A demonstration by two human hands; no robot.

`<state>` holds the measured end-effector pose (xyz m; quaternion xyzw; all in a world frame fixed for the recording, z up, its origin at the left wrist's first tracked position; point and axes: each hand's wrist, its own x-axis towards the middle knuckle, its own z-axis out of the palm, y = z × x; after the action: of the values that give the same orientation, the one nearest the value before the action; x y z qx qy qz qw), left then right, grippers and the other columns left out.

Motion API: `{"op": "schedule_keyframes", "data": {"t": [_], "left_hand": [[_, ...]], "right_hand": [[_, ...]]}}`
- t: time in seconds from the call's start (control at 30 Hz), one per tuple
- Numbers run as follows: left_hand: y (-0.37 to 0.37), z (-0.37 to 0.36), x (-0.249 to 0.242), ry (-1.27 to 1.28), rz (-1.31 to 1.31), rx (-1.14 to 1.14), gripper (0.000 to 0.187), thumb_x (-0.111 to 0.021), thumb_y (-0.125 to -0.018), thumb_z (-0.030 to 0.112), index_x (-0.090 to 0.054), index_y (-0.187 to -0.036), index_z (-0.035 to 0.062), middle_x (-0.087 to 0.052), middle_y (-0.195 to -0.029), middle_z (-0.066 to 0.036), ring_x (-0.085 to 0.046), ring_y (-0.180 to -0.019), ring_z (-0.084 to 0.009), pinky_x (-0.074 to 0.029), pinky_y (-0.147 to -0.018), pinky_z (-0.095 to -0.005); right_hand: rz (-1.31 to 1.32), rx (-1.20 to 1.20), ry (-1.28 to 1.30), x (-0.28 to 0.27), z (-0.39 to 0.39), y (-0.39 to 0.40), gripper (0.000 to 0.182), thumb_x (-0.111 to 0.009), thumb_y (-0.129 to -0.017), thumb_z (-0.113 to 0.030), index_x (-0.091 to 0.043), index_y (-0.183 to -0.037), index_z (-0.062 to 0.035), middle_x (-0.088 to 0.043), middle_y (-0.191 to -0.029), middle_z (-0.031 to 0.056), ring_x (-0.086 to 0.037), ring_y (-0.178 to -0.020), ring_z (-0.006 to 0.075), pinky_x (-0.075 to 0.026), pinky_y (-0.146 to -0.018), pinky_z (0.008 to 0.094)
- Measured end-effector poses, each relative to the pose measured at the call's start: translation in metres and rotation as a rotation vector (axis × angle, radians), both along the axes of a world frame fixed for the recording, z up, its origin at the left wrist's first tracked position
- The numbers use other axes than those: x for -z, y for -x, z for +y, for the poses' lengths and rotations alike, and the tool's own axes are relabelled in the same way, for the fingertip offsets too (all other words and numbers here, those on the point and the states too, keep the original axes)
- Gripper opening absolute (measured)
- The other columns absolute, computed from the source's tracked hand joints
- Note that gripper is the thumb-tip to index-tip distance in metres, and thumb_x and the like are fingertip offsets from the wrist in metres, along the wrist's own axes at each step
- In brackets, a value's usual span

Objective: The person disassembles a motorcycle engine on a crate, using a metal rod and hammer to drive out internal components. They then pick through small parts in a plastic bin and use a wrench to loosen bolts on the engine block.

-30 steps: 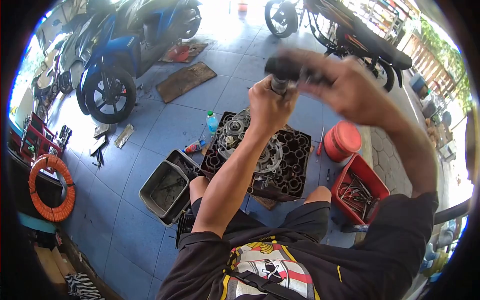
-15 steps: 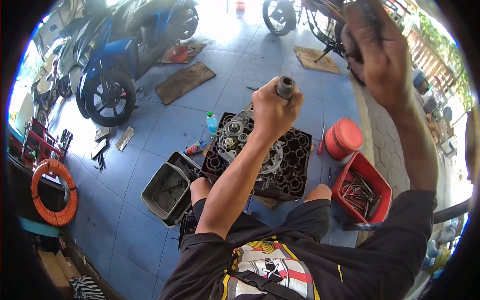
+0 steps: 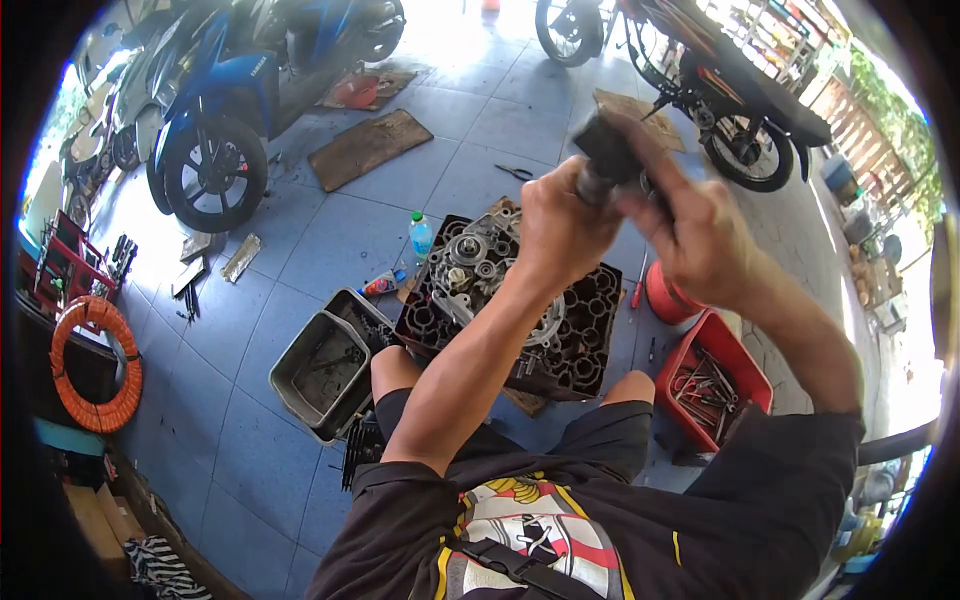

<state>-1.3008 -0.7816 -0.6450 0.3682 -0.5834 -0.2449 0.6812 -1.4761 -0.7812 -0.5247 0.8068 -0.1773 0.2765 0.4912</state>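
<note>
My left hand (image 3: 558, 228) is closed in a fist around a metal cylindrical tool (image 3: 593, 188), its round end up. My right hand (image 3: 702, 232), partly smeared by motion, grips a dark block-shaped object (image 3: 606, 148), which overlaps the tool's upper end. What kind of object the block is, I cannot tell. Below my left forearm lies a grey engine case (image 3: 470, 262) with gears and round openings showing. It rests on a dark greasy stand (image 3: 592, 320) full of ring-shaped holes, between my knees. My forearm hides part of both.
Grey bins (image 3: 320, 375) stand left of my knee, near a small bottle (image 3: 420, 236) and a tube (image 3: 382, 284). At right are a red tub of tools (image 3: 735, 375), a red container (image 3: 668, 296) and a screwdriver (image 3: 638, 288). Pliers (image 3: 514, 172) lie ahead; motorcycles (image 3: 215, 170) stand beyond.
My right hand has come down and left from high at the upper right, bringing the dark block to the top of the cylindrical tool. My left hand keeps its grip.
</note>
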Motion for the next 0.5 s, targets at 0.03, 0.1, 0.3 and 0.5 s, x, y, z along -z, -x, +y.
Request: {"op": "schedule_keyframes", "data": {"t": [0.03, 0.1, 0.3, 0.5], "left_hand": [[-0.003, -0.001, 0.000, 0.000, 0.036, 0.026, 0.022, -0.066, -0.079, 0.007, -0.051, -0.063, 0.0032, -0.049, -0.054, 0.001, -0.043, -0.053, -0.0054, -0.038, -0.047, -0.0268], [-0.006, 0.004, -0.009, -0.016, 0.007, 0.023, 0.024, -0.066, -0.079, 0.007, -0.050, -0.062, 0.0030, -0.049, -0.053, 0.002, -0.043, -0.053, -0.0051, -0.038, -0.047, -0.0264], [0.001, 0.006, -0.006, 0.022, -0.041, -0.005, 0.024, -0.066, -0.080, 0.008, -0.051, -0.062, 0.0018, -0.050, -0.052, 0.001, -0.044, -0.053, -0.0048, -0.040, -0.048, -0.0258], [-0.002, 0.008, -0.007, -0.032, -0.028, 0.002, 0.019, -0.066, -0.079, 0.008, -0.055, -0.065, 0.0003, -0.053, -0.054, -0.002, -0.047, -0.053, -0.0062, -0.042, -0.050, -0.0267]], "right_hand": [[-0.152, -0.132, -0.315, 0.001, 0.014, -0.026, 0.026, -0.056, -0.095, -0.018, -0.061, -0.114, -0.0021, -0.065, -0.077, 0.0081, -0.055, -0.057, 0.0156, -0.044, -0.056, 0.0239], [-0.492, -0.067, -0.848, -0.020, 0.041, -0.031, 0.031, -0.054, -0.098, -0.023, -0.059, -0.124, -0.0076, -0.067, -0.071, 0.0097, -0.052, -0.048, 0.0164, -0.043, -0.049, 0.0307], [-0.231, -0.111, -0.846, -0.007, 0.026, -0.033, 0.043, -0.056, -0.096, -0.020, -0.048, -0.136, -0.0065, -0.061, -0.074, 0.0050, -0.053, -0.059, 0.0095, -0.045, -0.055, 0.0277], [-0.352, 0.049, -0.641, -0.073, 0.010, 0.009, 0.017, -0.047, -0.096, -0.009, -0.059, -0.103, 0.0001, -0.045, -0.057, 0.0014, -0.042, -0.049, 0.0096, -0.041, -0.051, 0.0263]]}}
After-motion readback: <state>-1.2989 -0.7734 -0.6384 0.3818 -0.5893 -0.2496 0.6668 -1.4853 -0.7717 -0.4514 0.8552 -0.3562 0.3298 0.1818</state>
